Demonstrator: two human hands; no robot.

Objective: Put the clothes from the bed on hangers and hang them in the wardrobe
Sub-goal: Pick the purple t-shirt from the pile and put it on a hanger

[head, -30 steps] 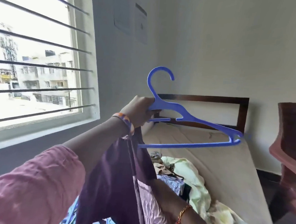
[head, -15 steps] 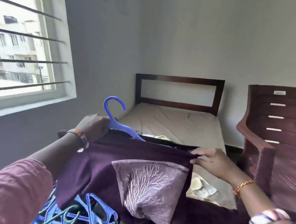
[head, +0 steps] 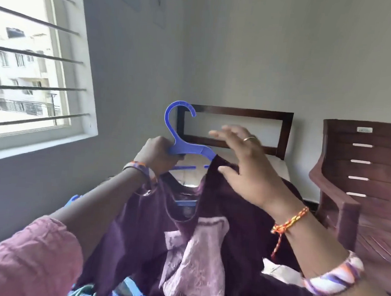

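The blue hanger [head: 182, 144] is gripped at its neck by the left hand [head: 157, 155], hook up, long axis running L-R, w/ the purple top [head: 207, 229] draped below it over the bed. The right shoulder of the top is touched just beside the hanger's right arm by the right hand [head: 242, 165], fingers spread, nothing pinched. That hand is judged nearer for seating the shoulder.

Hanger [head: 185, 147]: blue plastic, smooth, slight sheen. Shirt [head: 226, 219]: purple cloth, matt, pale textured print. Headboard [head: 236, 112]: dark wood. Chair [head: 368, 183]: brown moulded plastic, glossy.
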